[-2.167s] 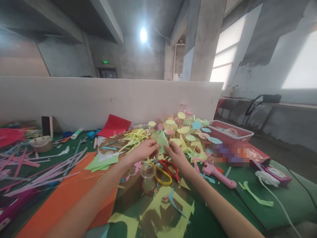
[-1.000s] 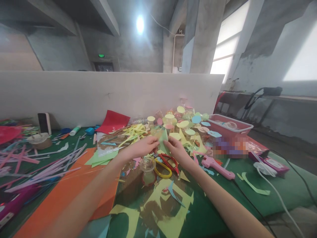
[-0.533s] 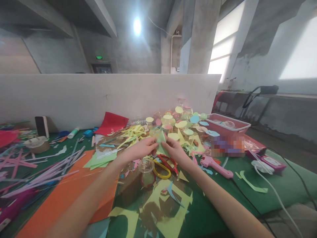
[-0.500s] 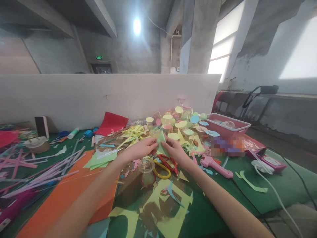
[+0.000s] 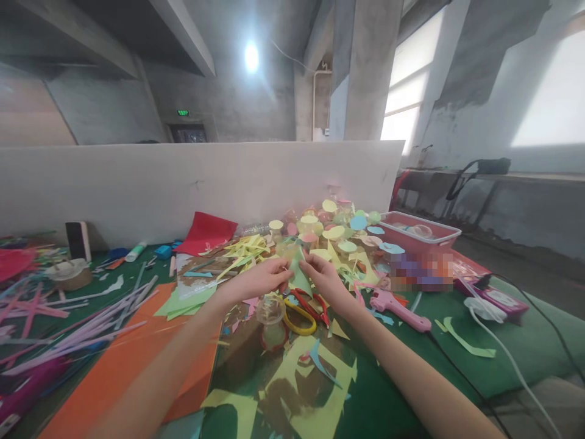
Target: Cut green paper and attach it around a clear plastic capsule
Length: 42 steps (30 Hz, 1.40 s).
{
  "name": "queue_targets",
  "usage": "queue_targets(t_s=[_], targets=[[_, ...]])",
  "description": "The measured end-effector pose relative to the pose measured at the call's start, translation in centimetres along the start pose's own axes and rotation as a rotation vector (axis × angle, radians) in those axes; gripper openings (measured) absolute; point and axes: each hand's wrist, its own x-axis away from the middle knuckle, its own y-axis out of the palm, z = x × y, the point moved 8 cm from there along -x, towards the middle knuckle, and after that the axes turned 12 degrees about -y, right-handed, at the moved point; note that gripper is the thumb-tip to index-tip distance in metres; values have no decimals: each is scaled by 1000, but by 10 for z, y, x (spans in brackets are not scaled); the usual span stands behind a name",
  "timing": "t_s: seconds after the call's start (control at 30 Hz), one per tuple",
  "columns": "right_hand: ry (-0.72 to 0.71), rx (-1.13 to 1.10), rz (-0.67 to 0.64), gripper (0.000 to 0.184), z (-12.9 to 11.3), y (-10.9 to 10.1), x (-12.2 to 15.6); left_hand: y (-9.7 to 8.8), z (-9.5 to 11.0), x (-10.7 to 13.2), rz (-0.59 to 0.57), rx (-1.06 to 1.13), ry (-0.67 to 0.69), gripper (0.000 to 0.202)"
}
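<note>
Nearest the body, pale-yellow paper offcuts with ragged, cut-out edges (image 5: pixel 315 411) lie on the green-covered table (image 5: pixel 388 396), with a large flat orange sheet (image 5: pixel 150 360) to their left. Just beyond the offcuts stands a clear plastic cup-shaped piece (image 5: pixel 273 323), and beside it rest scissors with red and yellow loop handles (image 5: pixel 301 331), partly hidden under the hands.

Above the scissors, the person's left hand (image 5: pixel 274 274) and right hand (image 5: pixel 320 275) meet at a small pale-green paper piece (image 5: pixel 300 283), which rises to a point. Each hand pinches it between thumb and fingers, one at either side; neither holds anything else that shows. The step in hand appears to be folding or shaping this piece in the air. The next move seems to call for a light, steady pinch with the edges kept lined up; whether a crease is already pressed cannot be told.

To the right lies a pink glue gun (image 5: pixel 402 311), apart from the hands. Farther back are a tangle of yellow paper strips (image 5: pixel 249 249), a cluster of clear cups topped with coloured paper discs (image 5: pixel 333 232) and a white-rimmed pink plastic basket (image 5: pixel 418 239), before a white partition board (image 5: pixel 183 174).
</note>
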Motion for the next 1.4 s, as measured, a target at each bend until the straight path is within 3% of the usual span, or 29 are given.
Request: queue_targets(t_s=[0.17, 0.3, 0.47, 0.77, 1.13, 1.4], targets=[[-36, 68, -36, 42, 2, 5, 1, -14, -2, 0, 255, -64, 0, 33], [-68, 91, -92, 40, -3, 14, 5, -15, 14, 7, 333, -6, 75, 27], [-77, 96, -132, 40, -6, 20, 7, -18, 21, 9, 376, 61, 104, 24], [-13, 114, -131, 43, -8, 18, 8, -21, 11, 4, 364, 148, 107, 28], [-6, 101, -128, 42, -9, 17, 7, -20, 14, 4, 388, 136, 128, 30], [7, 95, -130, 43, -7, 17, 8, -21, 21, 11, 457, 3, 178, 29]])
